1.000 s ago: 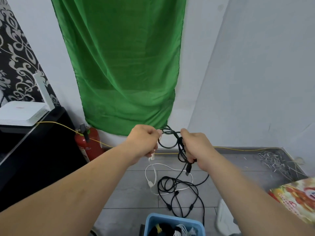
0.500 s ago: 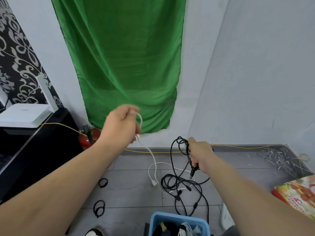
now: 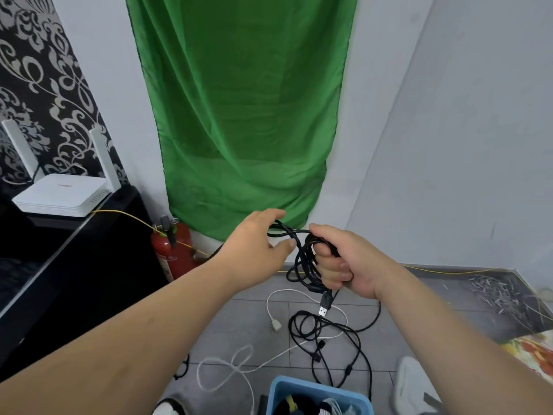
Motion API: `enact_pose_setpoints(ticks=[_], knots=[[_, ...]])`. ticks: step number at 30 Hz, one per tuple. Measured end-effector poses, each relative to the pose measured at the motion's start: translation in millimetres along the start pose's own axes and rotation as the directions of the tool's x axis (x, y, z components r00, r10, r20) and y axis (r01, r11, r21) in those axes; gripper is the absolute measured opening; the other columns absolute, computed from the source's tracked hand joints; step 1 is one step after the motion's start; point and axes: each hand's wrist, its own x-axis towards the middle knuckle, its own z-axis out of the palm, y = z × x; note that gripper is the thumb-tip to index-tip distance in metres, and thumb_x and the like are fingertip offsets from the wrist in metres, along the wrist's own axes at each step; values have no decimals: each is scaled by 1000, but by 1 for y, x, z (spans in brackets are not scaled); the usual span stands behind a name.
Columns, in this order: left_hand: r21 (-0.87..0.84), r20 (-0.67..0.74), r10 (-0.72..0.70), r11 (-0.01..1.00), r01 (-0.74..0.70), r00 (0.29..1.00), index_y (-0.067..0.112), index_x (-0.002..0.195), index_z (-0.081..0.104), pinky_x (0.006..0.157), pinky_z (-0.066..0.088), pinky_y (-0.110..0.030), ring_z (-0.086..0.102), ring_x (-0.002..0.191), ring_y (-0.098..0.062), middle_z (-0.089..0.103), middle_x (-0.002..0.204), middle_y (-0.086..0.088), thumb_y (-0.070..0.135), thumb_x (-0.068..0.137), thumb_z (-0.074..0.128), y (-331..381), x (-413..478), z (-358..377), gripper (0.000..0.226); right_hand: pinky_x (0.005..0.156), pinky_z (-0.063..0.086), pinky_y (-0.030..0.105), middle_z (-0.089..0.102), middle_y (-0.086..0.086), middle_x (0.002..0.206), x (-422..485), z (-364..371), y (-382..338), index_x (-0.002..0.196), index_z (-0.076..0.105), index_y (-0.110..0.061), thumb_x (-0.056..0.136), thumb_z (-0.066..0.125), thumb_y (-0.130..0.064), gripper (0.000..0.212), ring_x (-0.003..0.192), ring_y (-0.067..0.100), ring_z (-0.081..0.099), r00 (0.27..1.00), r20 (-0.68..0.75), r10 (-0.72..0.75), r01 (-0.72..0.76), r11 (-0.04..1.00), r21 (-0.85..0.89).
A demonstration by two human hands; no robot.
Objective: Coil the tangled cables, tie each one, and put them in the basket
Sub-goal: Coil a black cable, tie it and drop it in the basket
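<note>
My right hand (image 3: 344, 265) grips a coil of black cable (image 3: 302, 262) in front of me, with its USB plug (image 3: 324, 307) hanging below the fist. My left hand (image 3: 254, 244) is right beside it, its fingers and thumb around a strand of the same black cable. The rest of the black cable lies tangled on the grey floor (image 3: 329, 339). A white cable (image 3: 227, 372) lies loose on the floor in loops, crossing the black one. The blue basket (image 3: 278, 387) sits at the bottom edge and holds tied cables.
A red fire extinguisher (image 3: 170, 253) stands by the wall under a green cloth (image 3: 239, 115). A white router (image 3: 59, 196) sits on a black cabinet (image 3: 74, 265) at left. Black ties (image 3: 182, 366) lie on the floor. Metal scraps (image 3: 493, 295) and a colourful box (image 3: 532, 351) are at right.
My left hand let go of the white cable, which now lies on the floor, and came back down to the black cable. My right hand rose with the black coil.
</note>
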Motion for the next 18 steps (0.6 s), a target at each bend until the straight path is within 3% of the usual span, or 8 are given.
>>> enact_pose_setpoints(ticks=[2, 4, 6, 8, 11, 14, 18], knots=[[-91, 4, -35, 995, 35, 999, 30, 140, 52, 78, 47, -21, 65, 81, 0, 61, 120, 4, 40, 90, 74, 0, 0, 3, 55, 44, 24, 28, 14, -1, 44, -5, 3, -3, 59, 37, -20, 103, 46, -45, 51, 38, 17, 11, 998, 57, -12, 12, 1000, -6], [-136, -65, -53, 990, 43, 996, 32, 115, 62, 77, 52, -24, 65, 82, -5, 66, 104, 9, 41, 83, 80, -2, 1, 3, 38, 45, 21, 29, 14, -1, 43, -7, 5, -4, 60, 36, -20, 103, 45, -44, 51, 38, 16, 11, 995, 94, -15, 17, 1000, -21], [-111, -107, -72, 992, 60, 992, 30, 91, 61, 68, 51, -25, 60, 70, -8, 66, 81, 11, 39, 76, 83, -1, 2, 0, 28, 46, 19, 29, 14, -2, 43, -10, 3, -4, 60, 36, -20, 103, 45, -44, 51, 38, 16, 11, 994, 106, -10, 14, 999, -43], [-44, -88, -65, 997, 61, 994, 27, 81, 60, 60, 47, -24, 58, 65, -10, 66, 70, 9, 39, 72, 82, -1, 2, -2, 26, 45, 20, 28, 15, -2, 43, -11, 1, -3, 59, 37, -20, 104, 45, -43, 51, 38, 16, 11, 994, 107, 3, 5, 997, -79], [91, -70, -64, 993, 71, 995, 25, 70, 58, 55, 45, -24, 60, 64, -10, 64, 65, 9, 47, 68, 79, -5, 2, -6, 30, 45, 19, 28, 15, -2, 44, -13, -1, 0, 60, 37, -20, 104, 45, -44, 51, 40, 16, 11, 993, 104, 49, -36, 992, -122], [245, -103, -79, 964, 103, 991, 23, 69, 58, 60, 53, -30, 63, 69, -20, 63, 67, 5, 43, 80, 70, -15, 7, -10, 25, 45, 19, 28, 14, -3, 43, -18, -7, 0, 59, 36, -20, 102, 46, -45, 51, 41, 17, 9, 991, 118, 67, -58, 995, -77], [231, -160, -221, 939, 254, 962, 20, 69, 56, 65, 60, -37, 68, 62, -29, 64, 64, -1, 30, 90, 59, -36, 15, -22, 24, 46, 17, 29, 13, -3, 43, -27, -22, 1, 59, 36, -20, 102, 47, -44, 50, 41, 17, 8, 989, 114, 93, -86, 994, -65]])
